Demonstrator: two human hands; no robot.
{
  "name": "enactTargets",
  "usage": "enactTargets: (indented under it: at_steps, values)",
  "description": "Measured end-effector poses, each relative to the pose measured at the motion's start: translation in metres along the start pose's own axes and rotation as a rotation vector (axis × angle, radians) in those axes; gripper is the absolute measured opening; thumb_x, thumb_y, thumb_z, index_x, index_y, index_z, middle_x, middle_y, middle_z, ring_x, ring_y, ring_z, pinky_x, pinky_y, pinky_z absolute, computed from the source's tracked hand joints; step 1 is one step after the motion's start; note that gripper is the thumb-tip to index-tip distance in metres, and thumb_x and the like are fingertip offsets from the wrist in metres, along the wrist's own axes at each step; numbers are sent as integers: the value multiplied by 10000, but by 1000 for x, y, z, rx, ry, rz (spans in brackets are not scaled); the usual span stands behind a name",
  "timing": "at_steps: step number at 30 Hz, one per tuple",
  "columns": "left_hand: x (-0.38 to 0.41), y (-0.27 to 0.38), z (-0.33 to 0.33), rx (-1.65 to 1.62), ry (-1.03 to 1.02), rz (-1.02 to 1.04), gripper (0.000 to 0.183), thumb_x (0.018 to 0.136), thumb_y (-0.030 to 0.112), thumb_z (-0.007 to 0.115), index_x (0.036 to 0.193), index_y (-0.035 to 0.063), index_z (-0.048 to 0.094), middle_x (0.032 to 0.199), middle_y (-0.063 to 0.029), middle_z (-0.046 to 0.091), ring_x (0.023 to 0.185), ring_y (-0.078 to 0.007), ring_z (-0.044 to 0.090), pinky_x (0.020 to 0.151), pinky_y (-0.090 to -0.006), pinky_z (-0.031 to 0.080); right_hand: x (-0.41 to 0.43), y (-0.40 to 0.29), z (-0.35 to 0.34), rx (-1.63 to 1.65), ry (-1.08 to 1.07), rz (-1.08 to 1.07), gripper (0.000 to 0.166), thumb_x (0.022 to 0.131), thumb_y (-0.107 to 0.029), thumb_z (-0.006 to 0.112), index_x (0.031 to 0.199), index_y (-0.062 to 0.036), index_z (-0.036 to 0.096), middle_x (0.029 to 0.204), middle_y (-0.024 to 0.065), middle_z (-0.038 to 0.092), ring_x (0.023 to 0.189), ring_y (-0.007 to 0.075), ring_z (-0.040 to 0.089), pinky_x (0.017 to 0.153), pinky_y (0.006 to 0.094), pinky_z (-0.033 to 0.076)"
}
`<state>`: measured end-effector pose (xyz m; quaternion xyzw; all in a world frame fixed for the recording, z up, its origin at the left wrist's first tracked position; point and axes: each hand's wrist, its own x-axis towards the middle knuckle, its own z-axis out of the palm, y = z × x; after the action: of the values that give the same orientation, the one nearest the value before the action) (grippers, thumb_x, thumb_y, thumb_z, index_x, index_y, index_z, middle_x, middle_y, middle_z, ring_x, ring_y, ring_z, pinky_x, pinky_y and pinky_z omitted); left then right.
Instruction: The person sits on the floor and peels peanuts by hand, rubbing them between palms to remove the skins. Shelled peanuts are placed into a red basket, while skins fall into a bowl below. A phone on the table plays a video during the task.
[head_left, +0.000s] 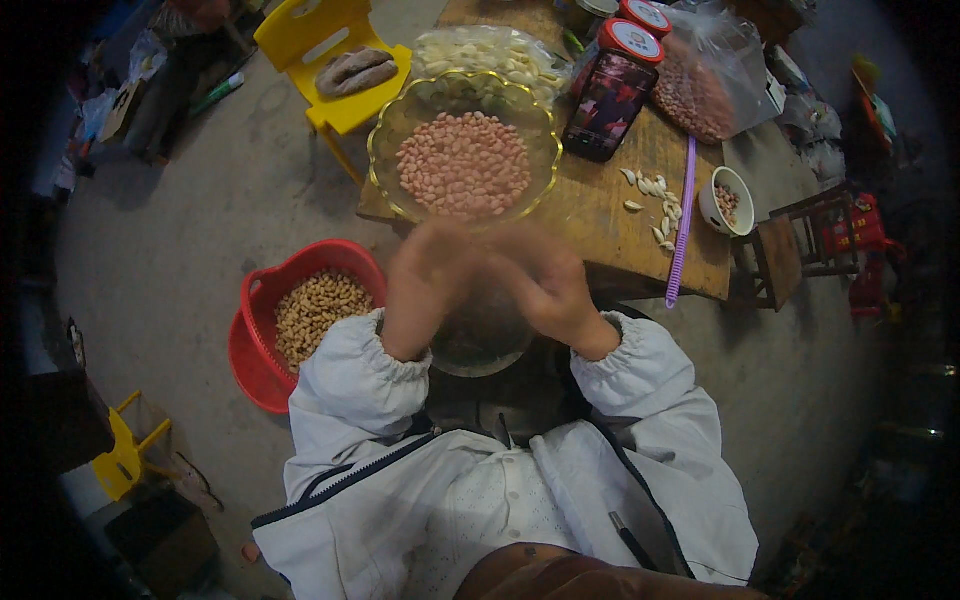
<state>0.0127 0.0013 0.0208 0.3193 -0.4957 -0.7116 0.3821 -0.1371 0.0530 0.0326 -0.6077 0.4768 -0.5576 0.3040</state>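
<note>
My left hand (429, 281) and my right hand (551, 289) are raised close together, fingers bent inward, both blurred; whether anything is between the fingertips cannot be told. They are just on my side of a scallop-edged clear bowl (381, 176) with a gold rim, which holds shelled pink peanuts (465, 163). Below my hands, partly covered by them, is a dark round container (484, 349) near my lap. On my left, unshelled peanuts (319, 311) fill part of a red plastic basket (259, 296) on the floor.
A wooden table (615, 232) carries a bag of peeled garlic (495, 56), loose garlic cloves (667, 214), red-lidded jars (634, 41), a phone (609, 105), a bag of peanuts (694, 90), a purple plastic strip (681, 225) and a small white bowl (742, 195). A yellow chair (322, 45) stands behind.
</note>
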Motion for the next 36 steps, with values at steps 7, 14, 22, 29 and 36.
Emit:
enactTargets:
  at_steps: [7,14,22,29,36]
  values:
    - [5,-4,-13,-152,-149,-212,253,889,239,582,1036,50,501,790,-18,572,523,-26,444,427,-141,279,0,-4,-5,104,-123,109,254,866,-23,575,1117,4,549,792,54,612,681,99,585,597,230,471]
    - [-2,-9,-10,-433,-178,-201,184,863,148,614,977,31,530,870,-62,594,690,-172,602,581,-266,504,-5,-10,-1,363,-145,341,217,892,-48,563,1098,-6,510,714,42,584,589,80,550,510,204,428]
    - [0,-12,1,-389,-73,-92,196,936,218,527,945,30,473,722,-111,588,537,-193,592,452,-233,450,-2,4,10,589,-50,338,199,911,-55,532,1098,-27,473,713,55,557,585,94,532,509,212,430]
    - [7,-20,-10,-324,-77,-101,273,972,300,443,1015,33,482,713,-124,601,522,-181,589,408,-187,349,2,10,12,696,-30,460,187,935,-96,479,1111,-50,435,704,60,542,571,104,510,541,212,413]
    - [9,-15,-6,-573,-62,-248,298,978,312,426,1046,27,479,776,-163,639,503,-184,588,387,-173,305,2,10,11,811,-13,481,196,943,-107,471,1126,-56,426,708,57,540,577,98,504,539,205,396]
